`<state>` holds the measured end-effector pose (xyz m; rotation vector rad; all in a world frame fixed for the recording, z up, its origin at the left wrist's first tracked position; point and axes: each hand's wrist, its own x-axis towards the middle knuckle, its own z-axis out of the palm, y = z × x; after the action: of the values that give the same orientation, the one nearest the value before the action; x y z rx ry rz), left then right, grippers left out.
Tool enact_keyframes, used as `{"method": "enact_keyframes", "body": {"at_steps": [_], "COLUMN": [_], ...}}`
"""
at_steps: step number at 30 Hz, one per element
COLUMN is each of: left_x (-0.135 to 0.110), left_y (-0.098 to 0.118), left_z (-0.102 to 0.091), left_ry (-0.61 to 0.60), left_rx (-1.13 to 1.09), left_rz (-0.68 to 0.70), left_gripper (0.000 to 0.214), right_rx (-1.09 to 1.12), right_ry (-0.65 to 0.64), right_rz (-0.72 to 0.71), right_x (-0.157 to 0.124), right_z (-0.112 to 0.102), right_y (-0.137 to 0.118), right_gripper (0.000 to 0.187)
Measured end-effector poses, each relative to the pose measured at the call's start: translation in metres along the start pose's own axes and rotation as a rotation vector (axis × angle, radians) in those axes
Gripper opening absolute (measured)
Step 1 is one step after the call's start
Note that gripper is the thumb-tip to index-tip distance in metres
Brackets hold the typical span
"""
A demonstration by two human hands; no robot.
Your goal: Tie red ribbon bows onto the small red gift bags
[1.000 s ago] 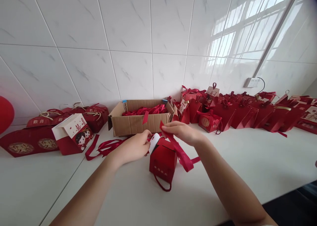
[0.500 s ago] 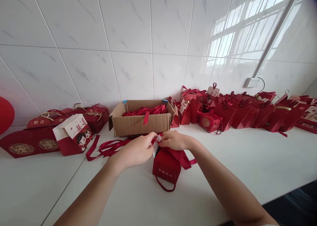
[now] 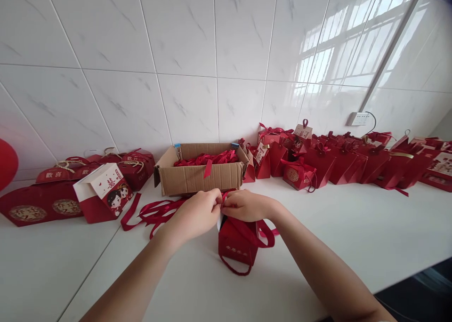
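Observation:
Near the middle of the white table stands a small red gift box (image 3: 237, 247) with lettering on its front and a dark red cord handle looped below it. My left hand (image 3: 201, 213) and my right hand (image 3: 250, 204) meet over its top, fingers pinched together on a red ribbon (image 3: 267, 235) that drapes off the box's right side. A sliver of white shows beside the left fingertips. The ribbon between the fingers is mostly hidden by them. Left of the box, loose red ribbons (image 3: 160, 210) lie on the table, partly behind my left hand.
Behind my hands sits a cardboard box (image 3: 197, 180) holding red ribbons. Several red gift boxes (image 3: 63, 204) and a red-and-white box with cartoon figures (image 3: 106, 195) stand at left. A long row of red bags (image 3: 339, 164) lines the tiled wall at right, below a socket (image 3: 359, 119).
My fingers have drawn closer together over the box, and less of the white piece shows. The ribbon at the box's right side now forms a rounder, wider loop.

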<state>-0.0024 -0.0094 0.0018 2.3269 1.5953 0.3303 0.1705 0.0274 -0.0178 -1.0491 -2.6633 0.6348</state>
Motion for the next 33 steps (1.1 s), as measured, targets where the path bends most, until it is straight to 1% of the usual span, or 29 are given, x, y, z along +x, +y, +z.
{"method": "enact_keyframes", "body": {"at_steps": [2,4,6,7,11,12,14,16,19,20,22,24,25,26,28,29,30,31,33], "left_x": [0.001,0.000,-0.003,-0.004,-0.012,-0.015,-0.021,-0.027,-0.033,-0.033,-0.034,-0.035,-0.035,-0.036,-0.037,-0.037,-0.038,-0.038,-0.036], "left_y": [0.000,0.000,-0.002,-0.003,-0.015,-0.018,-0.024,-0.026,-0.024,-0.022,-0.019,-0.020,-0.022,-0.024,-0.030,-0.031,-0.031,-0.029,-0.021], "left_z": [0.000,-0.003,-0.011,-0.016,-0.042,-0.049,-0.061,-0.068,-0.071,-0.071,-0.070,-0.070,-0.070,-0.070,-0.068,-0.066,-0.062,-0.058,-0.046], "left_ry": [0.031,0.034,0.058,0.092,0.300,0.361,0.479,0.573,0.693,0.750,0.859,0.912,0.907,0.878,0.779,0.704,0.609,0.492,0.249], "left_rx": [-0.001,-0.032,-0.097,-0.147,-0.436,-0.502,-0.599,-0.641,-0.599,-0.583,-0.601,-0.588,-0.517,-0.388,-0.045,0.092,0.174,0.203,0.148], "left_rz": [0.009,-0.009,-0.041,-0.050,-0.028,-0.018,0.003,0.007,-0.062,-0.075,-0.057,-0.051,-0.075,-0.118,-0.201,-0.208,-0.190,-0.160,-0.082], "left_gripper": [0.017,0.018,0.020,0.020,0.019,0.019,0.019,0.018,0.018,0.017,0.015,0.016,0.016,0.016,0.019,0.021,0.023,0.024,0.022], "right_rx": [-0.002,-0.007,-0.016,-0.020,-0.035,-0.044,-0.060,-0.070,-0.092,-0.100,-0.100,-0.075,-0.057,-0.040,-0.028,-0.036,-0.049,-0.065,-0.090], "right_ry": [0.002,0.018,0.060,0.090,0.190,0.199,0.168,0.089,-0.012,-0.020,-0.010,0.015,0.023,0.028,0.035,0.034,0.030,0.026,0.008], "right_rz": [0.005,0.018,0.044,0.065,0.202,0.246,0.318,0.325,0.260,0.247,0.240,0.225,0.213,0.204,0.223,0.252,0.289,0.325,0.367], "right_x": [0.000,-0.003,-0.011,-0.017,-0.046,-0.052,-0.060,-0.060,-0.050,-0.045,-0.037,-0.031,-0.029,-0.027,-0.026,-0.026,-0.026,-0.027,-0.029], "right_z": [0.000,-0.002,-0.009,-0.014,-0.034,-0.037,-0.043,-0.044,-0.039,-0.036,-0.030,-0.024,-0.022,-0.020,-0.019,-0.020,-0.021,-0.023,-0.028], "right_y": [0.000,-0.002,-0.005,-0.006,-0.007,-0.006,-0.004,-0.003,-0.005,-0.006,-0.007,-0.008,-0.008,-0.008,-0.006,-0.005,-0.003,-0.001,0.003], "right_gripper": [0.031,0.029,0.027,0.027,0.025,0.024,0.021,0.019,0.017,0.017,0.020,0.025,0.026,0.028,0.034,0.035,0.035,0.034,0.032]}}
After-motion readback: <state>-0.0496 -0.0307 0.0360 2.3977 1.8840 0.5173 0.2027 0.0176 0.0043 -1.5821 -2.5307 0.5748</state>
